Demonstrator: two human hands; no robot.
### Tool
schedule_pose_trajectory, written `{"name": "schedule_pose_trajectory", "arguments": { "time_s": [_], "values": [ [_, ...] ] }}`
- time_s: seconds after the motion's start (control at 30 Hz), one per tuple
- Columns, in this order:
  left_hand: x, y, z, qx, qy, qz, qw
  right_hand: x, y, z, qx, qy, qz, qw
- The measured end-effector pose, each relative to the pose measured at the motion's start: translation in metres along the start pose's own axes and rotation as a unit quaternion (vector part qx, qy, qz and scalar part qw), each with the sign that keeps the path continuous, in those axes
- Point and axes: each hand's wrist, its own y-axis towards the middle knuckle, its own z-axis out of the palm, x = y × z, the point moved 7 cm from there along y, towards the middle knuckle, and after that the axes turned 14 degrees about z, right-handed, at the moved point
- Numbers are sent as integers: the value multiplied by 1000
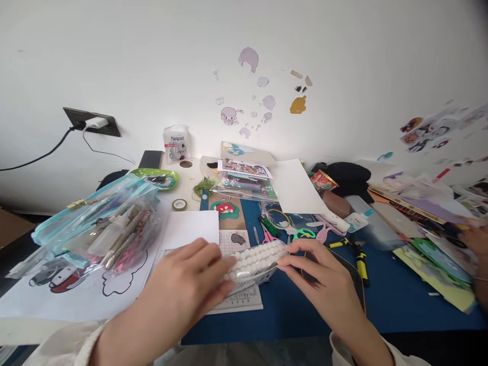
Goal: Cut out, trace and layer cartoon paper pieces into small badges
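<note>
Over the front of the desk I hold a clear pack of cotton swabs, its rows of round white tips facing up. My left hand is closed around the left end, with its fingertips partly hidden behind the pack. At the other end my right hand pinches the plastic edge between thumb and fingers. Beneath the pack lies a printed sheet. Pink-handled scissors and green-handled scissors lie just beyond it.
A stuffed plastic pouch rests on a drawing at left. Washi tape, a green tray and a Nexcare bag stand behind. Yellow-black pliers lie at right. Another person's hand is near papers at the far right.
</note>
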Motion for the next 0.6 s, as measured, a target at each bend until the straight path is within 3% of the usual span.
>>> {"name": "schedule_pose_trajectory", "arguments": {
  "time_s": [0.1, 0.23, 0.3, 0.4, 0.6],
  "values": [
    [-9, 23, 12, 113, 41, 26, 992, 2, -1, -1, -1, 1, -14, 1000],
    [-13, 37, 31, 224, 10, 25, 974, 2, -3, -2, -14, 7, -34, 999],
    [-11, 40, 36, 239, -34, 32, 970, 3, -4, -3, -43, 1, -51, 998],
    [-7, 39, 36, 217, -88, 61, 970, 4, -5, -3, -71, 6, -69, 995],
    [-5, 32, 37, 226, -71, 91, 967, -1, 5, -3, -26, 42, -41, 998]
  ]
}}
